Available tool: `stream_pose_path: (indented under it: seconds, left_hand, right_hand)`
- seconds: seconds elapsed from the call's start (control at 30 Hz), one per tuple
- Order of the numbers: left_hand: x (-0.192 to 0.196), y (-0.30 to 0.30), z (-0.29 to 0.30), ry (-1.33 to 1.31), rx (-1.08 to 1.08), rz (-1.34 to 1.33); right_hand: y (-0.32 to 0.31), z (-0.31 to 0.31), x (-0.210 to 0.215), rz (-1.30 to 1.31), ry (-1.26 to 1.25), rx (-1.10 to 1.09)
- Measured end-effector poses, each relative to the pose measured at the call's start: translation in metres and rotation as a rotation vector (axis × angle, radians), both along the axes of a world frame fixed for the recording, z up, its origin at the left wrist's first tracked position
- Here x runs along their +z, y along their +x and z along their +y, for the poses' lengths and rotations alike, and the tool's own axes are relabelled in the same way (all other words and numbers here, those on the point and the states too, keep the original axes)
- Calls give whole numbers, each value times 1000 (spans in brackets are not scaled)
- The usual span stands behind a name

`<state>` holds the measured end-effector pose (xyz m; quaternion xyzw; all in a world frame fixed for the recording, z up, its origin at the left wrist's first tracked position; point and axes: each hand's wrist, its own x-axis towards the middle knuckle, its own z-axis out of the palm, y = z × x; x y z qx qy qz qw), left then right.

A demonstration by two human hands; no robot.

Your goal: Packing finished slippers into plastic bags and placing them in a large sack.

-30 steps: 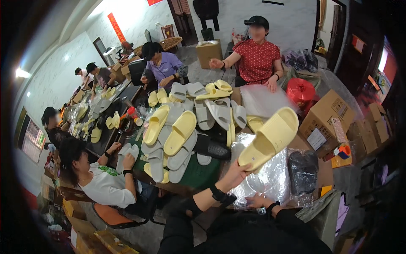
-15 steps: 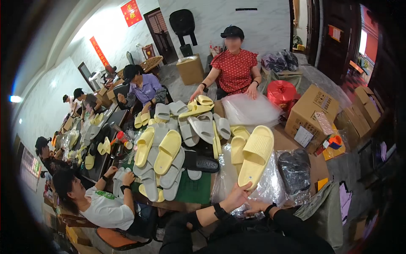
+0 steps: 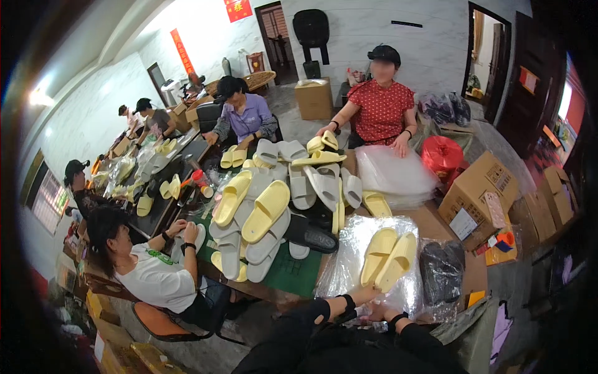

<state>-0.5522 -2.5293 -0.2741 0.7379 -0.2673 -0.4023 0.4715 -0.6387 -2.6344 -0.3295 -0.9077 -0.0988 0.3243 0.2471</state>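
Observation:
A pair of yellow slippers [image 3: 387, 260] lies side by side on clear plastic bags [image 3: 342, 249] at the near edge of the table. My left hand [image 3: 364, 294] is closed on the heel end of the pair. Just right of it, my right hand [image 3: 377, 310] is closed at the near edge of the plastic, its fingertips partly hidden. A black bagged pair of slippers [image 3: 441, 271] lies right of the yellow pair. To the left is a heap of grey and yellow slippers [image 3: 266, 210], with a black slipper [image 3: 311, 235] at its side.
A co-worker in red [image 3: 381, 103] rests a hand on stacked clear bags [image 3: 398, 171] across the table. Left, a person in white [image 3: 156, 274] handles a slipper; others sit along a farther table. A cardboard box [image 3: 478, 193], red plastic roll [image 3: 442, 153] and tape dispenser [image 3: 501, 242] stand right.
My left hand has lowered the raised yellow slipper beside its mate on the bags. My right hand stays close to the plastic. The view has shifted, so the scene sits farther right.

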Motion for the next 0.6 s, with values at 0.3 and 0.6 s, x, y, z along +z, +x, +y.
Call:
stream_pose_path:
  seconds: [0.3,0.6]
  left_hand:
    - [31,-21,25,519,0,-470]
    - [12,-32,45,647,-495,-744]
  right_hand:
    - [-18,-8,-5,-16,-34,-32]
    - [8,-17,112,-163,183,-591]
